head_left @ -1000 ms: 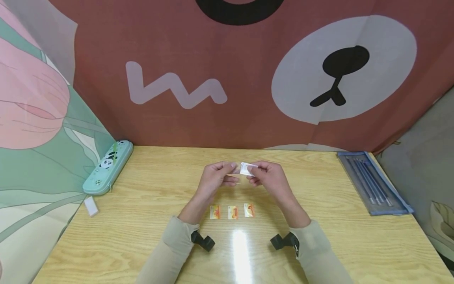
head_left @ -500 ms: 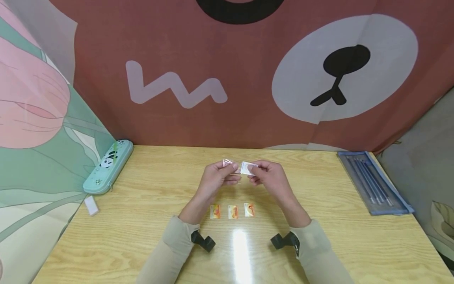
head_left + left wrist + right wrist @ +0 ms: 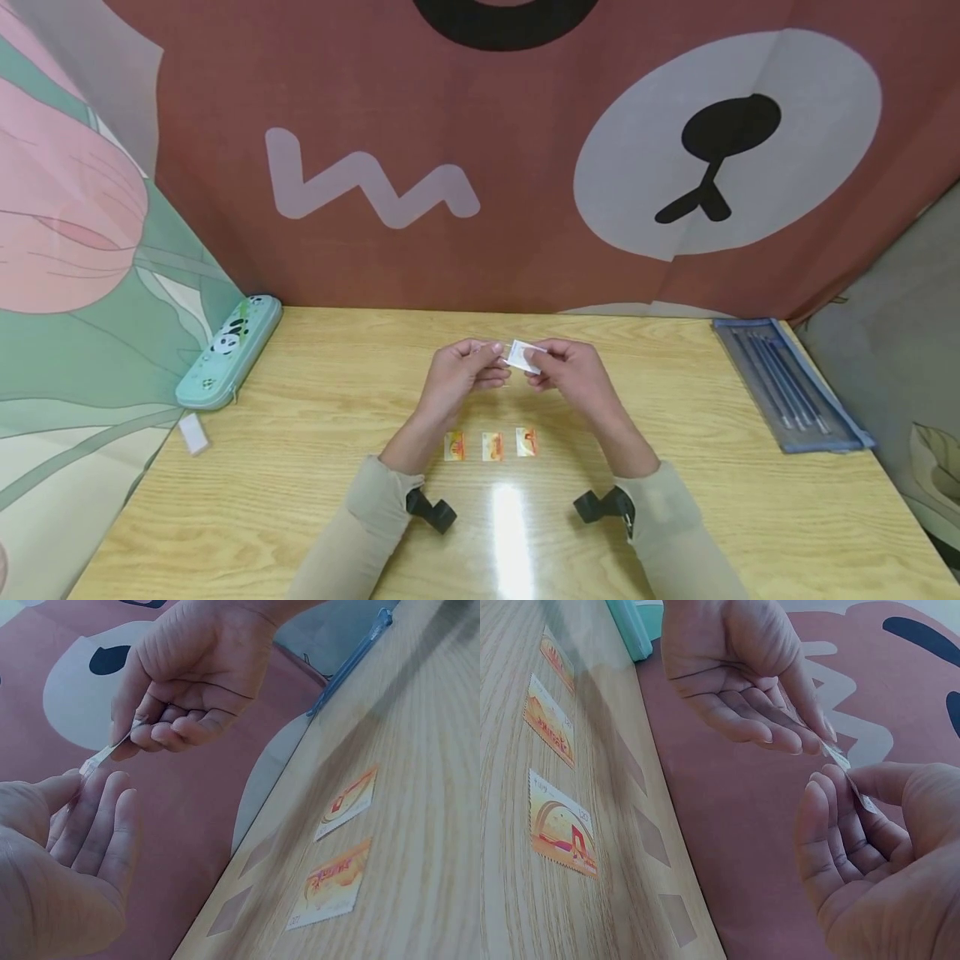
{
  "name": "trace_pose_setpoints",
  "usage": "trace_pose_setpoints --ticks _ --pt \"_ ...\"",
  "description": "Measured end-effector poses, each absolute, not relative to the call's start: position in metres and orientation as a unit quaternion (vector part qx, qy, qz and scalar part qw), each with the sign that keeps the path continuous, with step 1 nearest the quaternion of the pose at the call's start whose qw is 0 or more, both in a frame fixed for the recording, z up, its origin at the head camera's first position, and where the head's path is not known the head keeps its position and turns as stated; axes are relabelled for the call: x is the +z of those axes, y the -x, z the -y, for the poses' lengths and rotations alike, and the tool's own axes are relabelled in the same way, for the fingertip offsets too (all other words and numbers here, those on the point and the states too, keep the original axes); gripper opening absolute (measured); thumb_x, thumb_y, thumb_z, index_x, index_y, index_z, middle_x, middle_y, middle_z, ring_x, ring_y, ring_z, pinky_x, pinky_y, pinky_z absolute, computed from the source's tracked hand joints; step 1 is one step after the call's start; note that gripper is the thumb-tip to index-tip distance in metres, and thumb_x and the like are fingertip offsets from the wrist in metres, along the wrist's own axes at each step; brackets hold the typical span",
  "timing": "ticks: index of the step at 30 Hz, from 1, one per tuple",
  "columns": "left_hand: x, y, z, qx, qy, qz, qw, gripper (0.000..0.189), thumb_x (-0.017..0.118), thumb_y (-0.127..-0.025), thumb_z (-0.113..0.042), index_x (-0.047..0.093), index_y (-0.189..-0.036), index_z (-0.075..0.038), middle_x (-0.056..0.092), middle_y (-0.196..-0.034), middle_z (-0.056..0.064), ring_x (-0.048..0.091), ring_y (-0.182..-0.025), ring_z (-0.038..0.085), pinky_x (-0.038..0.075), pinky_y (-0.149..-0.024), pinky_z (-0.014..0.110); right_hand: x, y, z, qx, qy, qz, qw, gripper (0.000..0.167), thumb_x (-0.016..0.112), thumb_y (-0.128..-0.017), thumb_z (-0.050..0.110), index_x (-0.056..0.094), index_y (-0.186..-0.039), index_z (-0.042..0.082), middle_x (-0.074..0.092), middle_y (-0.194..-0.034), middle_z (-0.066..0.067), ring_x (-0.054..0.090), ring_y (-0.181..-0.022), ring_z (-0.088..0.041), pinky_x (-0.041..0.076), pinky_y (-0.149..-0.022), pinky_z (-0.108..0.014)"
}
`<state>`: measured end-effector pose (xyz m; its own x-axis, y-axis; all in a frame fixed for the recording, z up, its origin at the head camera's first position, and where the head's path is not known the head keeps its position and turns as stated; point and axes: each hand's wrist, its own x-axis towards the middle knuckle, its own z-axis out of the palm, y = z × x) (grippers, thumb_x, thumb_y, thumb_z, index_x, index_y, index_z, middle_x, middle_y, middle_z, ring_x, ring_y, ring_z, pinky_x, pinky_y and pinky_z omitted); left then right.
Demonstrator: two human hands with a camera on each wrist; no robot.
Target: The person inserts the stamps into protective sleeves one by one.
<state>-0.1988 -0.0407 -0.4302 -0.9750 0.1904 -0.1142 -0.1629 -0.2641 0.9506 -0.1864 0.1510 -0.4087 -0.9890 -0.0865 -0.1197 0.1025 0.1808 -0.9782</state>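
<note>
My left hand [image 3: 461, 375] pinches a small clear plastic sleeve [image 3: 84, 774] between thumb and fingers. Facing it, my right hand [image 3: 573, 371] pinches a small stamp-sized piece of paper [image 3: 523, 356], its white side up. The paper's left edge meets or nearly meets the sleeve; whether it is inside cannot be told. Both hands are raised above the table. Nearer the body lie three orange-and-yellow stamps in a row: a left stamp [image 3: 454, 446], a middle stamp [image 3: 492, 447] and a right stamp [image 3: 527, 442], whose serrated edges show in the right wrist view.
A mint panda pencil case [image 3: 228, 354] lies at the table's back left, with a white block [image 3: 193, 434] beside it. At the right edge is a blue-edged mesh pouch [image 3: 791, 387] holding long thin rods. Faint grey rectangles [image 3: 651, 836] show on the table beyond the stamps.
The white paper has tilted slightly and come a little closer to the left fingers. Shine on the clear sleeve has faded from sight in the head view. The three stamps have stayed put.
</note>
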Motion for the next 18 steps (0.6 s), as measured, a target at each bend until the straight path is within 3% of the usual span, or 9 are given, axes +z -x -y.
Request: trace_pose_setpoints --ticks 6,12,18 --pt "-0.4316 0.1991 0.0396 0.791 -0.015 -0.602 0.105 0.015 0.071 -0.096 -0.014 0.071 -0.101 0.000 0.076 -0.083 0.003 0.075 -0.073 0.012 0.064 -0.070 0.027 -0.4102 0.1879 -0.1525 -0.639 0.008 -0.764 0.089 0.028 0.064 -0.099 0.017 0.069 -0.112 -0.007 0.068 -0.080 -0.003 0.065 -0.067 -0.011 0.061 -0.066 -0.026" --pt "-0.4297 0.1985 0.0373 0.786 -0.017 -0.611 0.097 0.017 0.071 -0.095 -0.012 0.071 -0.101 0.004 0.076 -0.082 0.003 0.075 -0.071 0.012 0.064 -0.069 0.028 -0.4096 0.1882 -0.1524 -0.634 0.017 -0.766 0.099 0.028 0.064 -0.099 0.016 0.069 -0.112 -0.008 0.067 -0.084 -0.007 0.065 -0.068 -0.011 0.061 -0.067 -0.026" --pt "-0.4296 0.1973 0.0372 0.779 -0.019 -0.618 0.102 0.020 0.072 -0.095 -0.013 0.072 -0.102 0.005 0.076 -0.080 0.003 0.075 -0.070 0.013 0.064 -0.069 0.029 -0.4099 0.1877 -0.1521 -0.633 0.009 -0.769 0.091 0.027 0.065 -0.099 0.017 0.069 -0.110 -0.007 0.066 -0.079 -0.004 0.065 -0.068 -0.012 0.062 -0.067 -0.029"
